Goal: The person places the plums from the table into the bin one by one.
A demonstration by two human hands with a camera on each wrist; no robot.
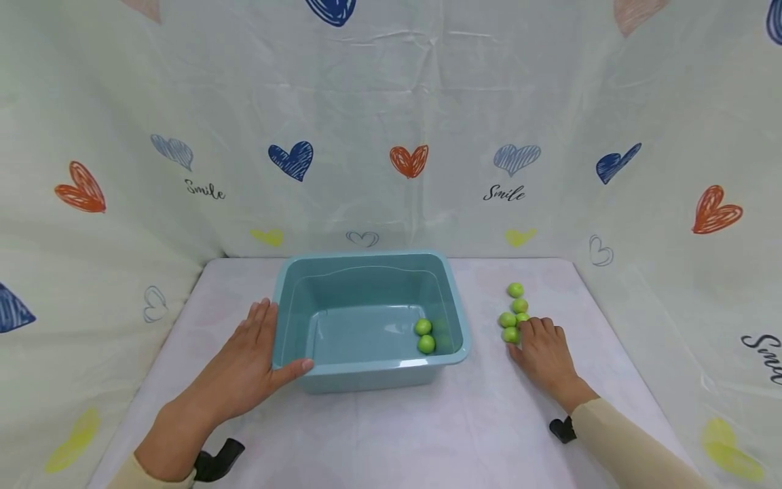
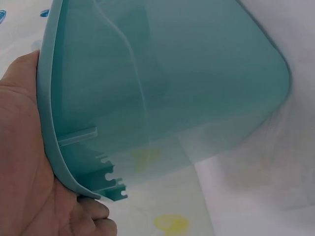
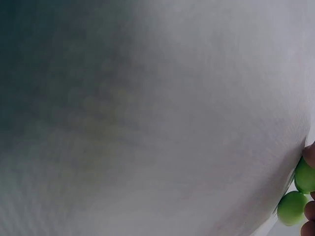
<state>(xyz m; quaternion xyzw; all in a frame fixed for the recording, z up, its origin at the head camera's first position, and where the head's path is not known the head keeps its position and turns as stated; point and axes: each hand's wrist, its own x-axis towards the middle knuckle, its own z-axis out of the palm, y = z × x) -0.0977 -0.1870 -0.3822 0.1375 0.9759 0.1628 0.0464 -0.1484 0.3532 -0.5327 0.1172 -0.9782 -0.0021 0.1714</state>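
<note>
Status: in my judgement, the transfer of green balls (image 1: 508,320) into the tub (image 1: 373,380) was partly complete. 2 balls lay inside the tub, side by side, toward its right end. At least 5 lay outside, on the tabletop (image 1: 397,441) to the right of the tub. My right grip (image 1: 544,350) covered part of that group, so I could not confirm the full count. I judged the outside group to be the quantity left to move.

Position relative to the grip: the right grip was at the near right side of the outside group, back of the hand up, fingers bent downward. In the right wrist view, 1 ball lay between thumb and fingertips, with a 2nd just beside it. The farthest ball lay beyond the fingertips, out of contact. I could not tell whether the right grip had hold of a ball.

Left grip (image 1: 247,363): fingers extended along the tub's left side, thumb over the near rim. It held no ball and, in my judgement, steadied the tub.
</note>
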